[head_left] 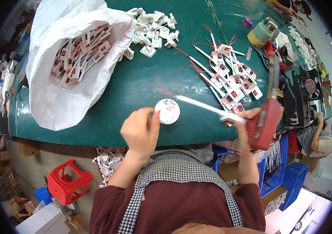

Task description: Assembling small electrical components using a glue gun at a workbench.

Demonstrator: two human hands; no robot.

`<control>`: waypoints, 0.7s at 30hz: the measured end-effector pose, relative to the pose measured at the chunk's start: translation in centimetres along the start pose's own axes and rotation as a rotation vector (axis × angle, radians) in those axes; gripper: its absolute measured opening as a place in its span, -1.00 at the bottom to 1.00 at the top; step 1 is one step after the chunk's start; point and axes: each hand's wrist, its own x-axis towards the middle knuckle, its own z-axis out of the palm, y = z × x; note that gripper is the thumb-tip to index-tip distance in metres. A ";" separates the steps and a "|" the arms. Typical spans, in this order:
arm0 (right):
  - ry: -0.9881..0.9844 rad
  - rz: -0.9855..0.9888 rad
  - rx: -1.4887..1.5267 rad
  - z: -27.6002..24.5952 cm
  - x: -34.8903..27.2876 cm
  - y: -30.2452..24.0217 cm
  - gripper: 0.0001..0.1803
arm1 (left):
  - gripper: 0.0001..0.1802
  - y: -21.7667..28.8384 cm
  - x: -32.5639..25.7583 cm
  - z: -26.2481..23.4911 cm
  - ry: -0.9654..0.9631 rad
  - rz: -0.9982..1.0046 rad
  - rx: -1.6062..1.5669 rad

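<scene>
White sticks in the left bag seem done, the right pile remaining; right hand holds red tool and stick; left hand curls, contents unclear.

Left fingers curled inward

a red stool stands near a blue box.

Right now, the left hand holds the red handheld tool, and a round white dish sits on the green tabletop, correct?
Not quite: the head view shows the red handheld tool in the right hand. The round white dish does sit on the green tabletop.
</scene>
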 end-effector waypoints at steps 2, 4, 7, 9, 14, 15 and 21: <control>-0.078 -0.270 0.074 2.8 -0.3 1.2 0.04 | -0.83 1.3 1.3 -2.9 0.070 0.297 -0.040; -0.224 -0.248 0.098 4.1 -0.8 0.6 -0.45 | -0.65 1.7 3.2 -3.5 -0.075 0.396 -0.031; -0.505 -0.183 0.123 5.3 -0.8 0.6 -0.67 | -0.39 0.5 3.8 -3.2 -0.726 0.319 -0.199; -0.547 -0.200 0.261 6.2 -1.4 2.1 -0.65 | -0.41 0.0 3.7 -2.4 -1.046 -0.051 -0.561; -0.426 -0.351 0.006 6.6 -0.4 0.5 0.08 | -0.41 -1.0 0.9 -1.0 -0.697 -0.189 -0.769; -0.282 -0.278 0.031 6.9 -1.3 0.4 0.12 | -0.41 -0.5 1.0 -1.5 -0.679 -0.290 -0.741; -0.215 0.153 0.270 9.6 -2.1 -2.0 0.19 | -0.33 0.2 0.5 -1.8 -0.769 -0.372 -0.668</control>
